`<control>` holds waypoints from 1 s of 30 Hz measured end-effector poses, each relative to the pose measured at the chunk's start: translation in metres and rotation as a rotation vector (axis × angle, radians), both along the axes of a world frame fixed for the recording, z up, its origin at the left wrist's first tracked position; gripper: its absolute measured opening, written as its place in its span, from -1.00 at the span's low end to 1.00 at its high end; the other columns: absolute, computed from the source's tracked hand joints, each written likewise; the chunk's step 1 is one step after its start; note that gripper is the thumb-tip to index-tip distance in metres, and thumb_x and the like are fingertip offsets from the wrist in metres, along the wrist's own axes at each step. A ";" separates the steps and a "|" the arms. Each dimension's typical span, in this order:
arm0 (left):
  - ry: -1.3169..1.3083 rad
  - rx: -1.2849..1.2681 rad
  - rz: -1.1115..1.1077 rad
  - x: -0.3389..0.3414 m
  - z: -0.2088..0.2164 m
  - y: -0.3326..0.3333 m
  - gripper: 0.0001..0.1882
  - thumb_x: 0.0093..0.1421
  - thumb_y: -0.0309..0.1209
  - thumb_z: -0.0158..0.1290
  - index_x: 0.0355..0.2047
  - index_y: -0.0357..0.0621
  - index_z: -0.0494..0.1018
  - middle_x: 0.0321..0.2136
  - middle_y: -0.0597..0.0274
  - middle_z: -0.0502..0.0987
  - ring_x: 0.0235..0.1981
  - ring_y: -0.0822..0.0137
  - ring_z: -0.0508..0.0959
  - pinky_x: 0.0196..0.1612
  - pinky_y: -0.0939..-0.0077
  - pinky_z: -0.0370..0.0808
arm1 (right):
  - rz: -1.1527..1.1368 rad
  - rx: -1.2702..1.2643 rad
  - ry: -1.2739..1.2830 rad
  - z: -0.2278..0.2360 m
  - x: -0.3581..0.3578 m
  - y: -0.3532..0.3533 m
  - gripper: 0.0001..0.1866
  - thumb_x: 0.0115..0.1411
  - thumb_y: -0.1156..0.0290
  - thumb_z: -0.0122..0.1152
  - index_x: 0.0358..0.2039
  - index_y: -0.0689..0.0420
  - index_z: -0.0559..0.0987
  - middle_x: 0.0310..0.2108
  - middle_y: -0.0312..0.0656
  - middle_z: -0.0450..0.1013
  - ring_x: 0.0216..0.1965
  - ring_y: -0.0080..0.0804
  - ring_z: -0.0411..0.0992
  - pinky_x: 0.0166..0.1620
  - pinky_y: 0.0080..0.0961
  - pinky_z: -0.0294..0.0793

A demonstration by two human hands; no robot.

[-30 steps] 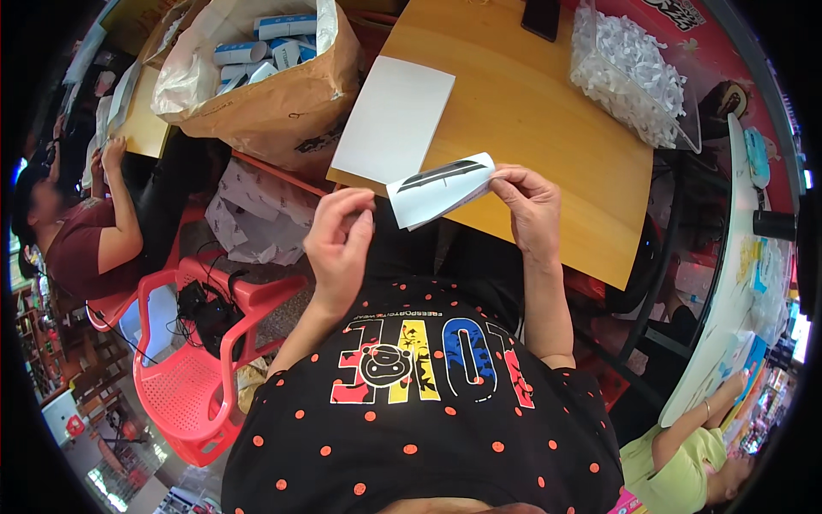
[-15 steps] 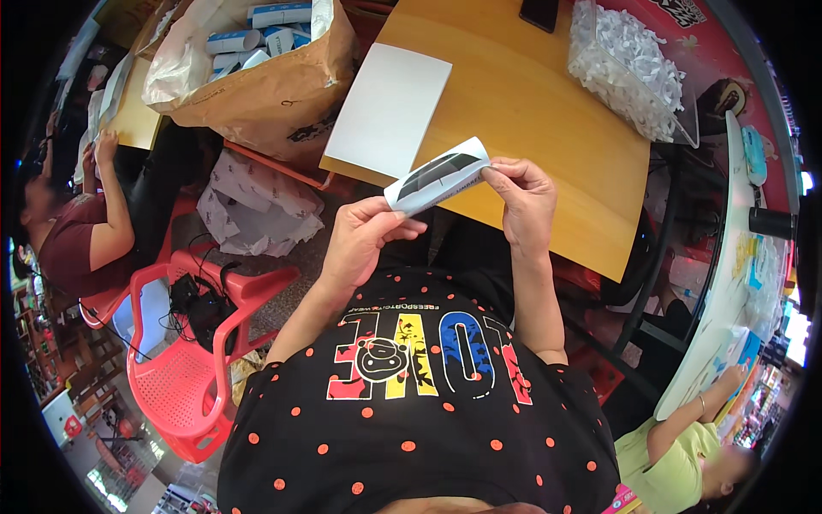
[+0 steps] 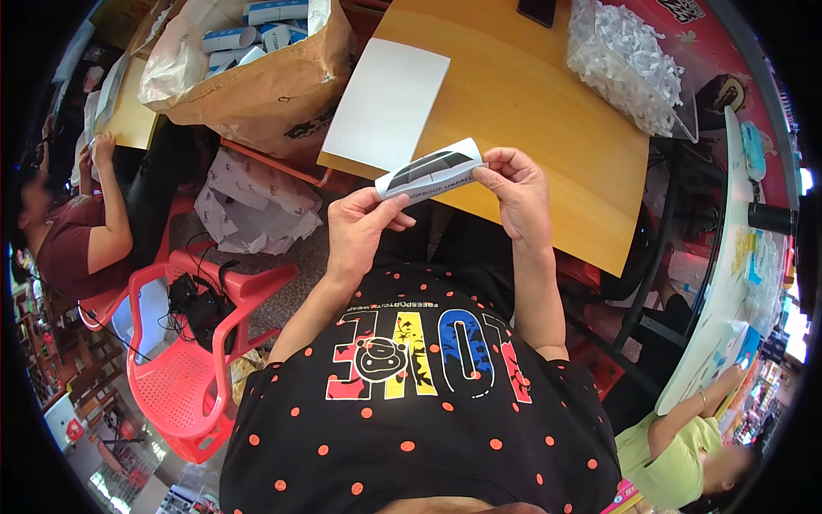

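Observation:
A rolled paper label (image 3: 432, 176), white and grey with a dark umbrella picture and printing, is stretched between my two hands over the near edge of the table. My left hand (image 3: 360, 227) pinches its left end between thumb and fingers. At the other end, the thumb and fingers of my right hand (image 3: 520, 197) close on the roll. Just beyond the label, a stack of white paper sheets (image 3: 385, 104) lies on the yellow wooden table (image 3: 522, 111).
A large paper bag (image 3: 257, 103) of blue-and-white rolls stands at the far left. A clear bin (image 3: 629, 68) of white paper bits and a dark phone (image 3: 538, 10) are at the back. A red plastic chair (image 3: 175, 385) is at left. Other people work on both sides.
The rolled label has turned slightly in my fingers, so more of its printed side faces me. Both hands have shifted a little to the left.

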State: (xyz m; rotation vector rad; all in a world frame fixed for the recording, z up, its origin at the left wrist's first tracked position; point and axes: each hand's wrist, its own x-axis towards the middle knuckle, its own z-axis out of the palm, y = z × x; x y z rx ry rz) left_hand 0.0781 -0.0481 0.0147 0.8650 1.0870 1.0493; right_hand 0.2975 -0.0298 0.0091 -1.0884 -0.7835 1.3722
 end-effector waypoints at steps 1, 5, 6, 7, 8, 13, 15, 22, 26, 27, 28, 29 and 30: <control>-0.004 -0.005 -0.009 0.000 -0.001 0.000 -0.86 0.17 -0.50 0.11 -0.32 -0.36 0.55 -0.50 0.17 0.58 -0.54 0.46 0.58 -0.46 0.67 0.50 | 0.014 -0.017 0.014 0.001 0.000 0.001 -0.91 0.06 0.60 0.28 -0.38 0.30 0.58 -0.40 -0.21 0.52 -0.37 -0.62 0.45 -0.21 -0.69 0.44; 0.021 -0.001 -0.029 0.000 -0.002 -0.002 -0.85 0.19 -0.48 0.09 -0.31 -0.35 0.55 -0.49 0.17 0.58 -0.54 0.44 0.59 -0.47 0.67 0.52 | 0.105 -0.049 -0.010 -0.005 0.008 0.001 -0.90 0.09 0.61 0.24 -0.34 0.30 0.57 -0.39 -0.19 0.53 -0.33 -0.54 0.46 -0.17 -0.64 0.44; 0.021 0.002 -0.037 -0.001 -0.003 -0.002 -0.84 0.19 -0.47 0.09 -0.30 -0.35 0.55 -0.48 0.17 0.58 -0.53 0.43 0.60 -0.47 0.67 0.52 | 0.114 -0.053 -0.020 -0.008 0.010 0.001 -0.90 0.09 0.61 0.24 -0.34 0.30 0.57 -0.40 -0.20 0.53 -0.33 -0.55 0.46 -0.18 -0.65 0.44; 0.021 0.004 -0.045 -0.001 -0.003 -0.002 -0.83 0.20 -0.47 0.08 -0.29 -0.35 0.55 -0.48 0.17 0.58 -0.52 0.43 0.60 -0.46 0.67 0.52 | 0.123 -0.057 -0.030 -0.010 0.011 0.002 -0.90 0.09 0.60 0.24 -0.34 0.30 0.57 -0.40 -0.21 0.53 -0.34 -0.56 0.46 -0.19 -0.65 0.43; 0.020 0.006 -0.053 -0.001 -0.003 -0.002 -0.83 0.20 -0.46 0.08 -0.28 -0.35 0.55 -0.47 0.17 0.59 -0.52 0.42 0.61 -0.46 0.66 0.52 | 0.125 -0.067 -0.036 -0.011 0.011 0.002 -0.89 0.08 0.58 0.26 -0.35 0.29 0.58 -0.41 -0.22 0.53 -0.35 -0.58 0.46 -0.19 -0.65 0.43; 0.040 -0.035 -0.126 -0.003 0.002 -0.001 -0.77 0.25 -0.43 0.02 -0.22 -0.39 0.51 -0.40 0.11 0.58 -0.48 0.35 0.63 -0.50 0.67 0.54 | 0.157 -0.113 -0.044 -0.013 0.013 0.001 -0.88 0.05 0.54 0.30 -0.38 0.27 0.59 -0.43 -0.23 0.54 -0.39 -0.61 0.45 -0.19 -0.65 0.41; 0.025 -0.049 -0.142 -0.003 0.002 0.000 -0.76 0.27 -0.43 -0.01 -0.20 -0.40 0.49 -0.35 0.07 0.58 -0.47 0.32 0.63 -0.52 0.67 0.55 | 0.149 -0.145 -0.053 -0.020 0.015 0.000 -0.88 0.04 0.54 0.30 -0.38 0.27 0.59 -0.43 -0.22 0.54 -0.39 -0.60 0.46 -0.19 -0.66 0.41; -0.264 -0.134 -0.085 0.004 -0.003 0.001 -0.72 0.32 -0.42 -0.11 -0.07 -0.39 0.34 -0.21 -0.03 0.52 -0.39 0.23 0.64 -0.52 0.64 0.61 | 0.131 -0.076 -0.006 -0.018 0.006 -0.003 -0.88 0.05 0.55 0.29 -0.38 0.28 0.58 -0.43 -0.22 0.54 -0.38 -0.58 0.47 -0.19 -0.65 0.42; -0.378 -0.199 -0.064 0.006 -0.009 0.001 -0.72 0.33 -0.42 -0.13 -0.04 -0.37 0.33 -0.19 -0.01 0.52 -0.33 0.25 0.63 -0.36 0.58 0.63 | 0.105 -0.066 -0.042 -0.015 0.005 -0.005 -0.88 0.05 0.55 0.30 -0.37 0.29 0.58 -0.43 -0.22 0.54 -0.38 -0.58 0.47 -0.19 -0.63 0.43; -0.395 -0.217 -0.062 0.007 -0.010 0.001 -0.72 0.32 -0.43 -0.13 -0.04 -0.37 0.33 -0.19 -0.01 0.52 -0.33 0.26 0.63 -0.32 0.56 0.63 | 0.101 -0.062 -0.045 -0.015 0.005 -0.006 -0.87 0.05 0.55 0.30 -0.37 0.29 0.58 -0.43 -0.22 0.54 -0.39 -0.58 0.47 -0.19 -0.62 0.43; -0.376 -0.210 -0.071 0.007 -0.011 0.001 -0.74 0.31 -0.43 -0.10 -0.07 -0.36 0.37 -0.21 0.01 0.53 -0.34 0.28 0.62 -0.25 0.53 0.61 | 0.098 -0.058 -0.048 -0.015 0.004 -0.007 -0.87 0.05 0.55 0.30 -0.37 0.29 0.58 -0.43 -0.22 0.54 -0.39 -0.58 0.47 -0.20 -0.62 0.43; -0.363 -0.202 -0.069 0.007 -0.013 0.001 -0.74 0.31 -0.43 -0.09 -0.09 -0.36 0.39 -0.23 0.03 0.54 -0.33 0.28 0.62 -0.25 0.53 0.61 | 0.099 -0.064 -0.050 -0.016 0.004 -0.007 -0.87 0.05 0.55 0.31 -0.37 0.29 0.58 -0.43 -0.23 0.54 -0.39 -0.58 0.46 -0.20 -0.62 0.43; -0.348 -0.194 -0.070 0.006 -0.015 0.001 -0.75 0.30 -0.43 -0.07 -0.11 -0.35 0.42 -0.25 0.04 0.55 -0.32 0.28 0.63 -0.26 0.54 0.60 | 0.097 -0.070 -0.052 -0.018 0.004 -0.007 -0.87 0.05 0.55 0.31 -0.37 0.29 0.58 -0.44 -0.23 0.54 -0.39 -0.58 0.46 -0.20 -0.62 0.43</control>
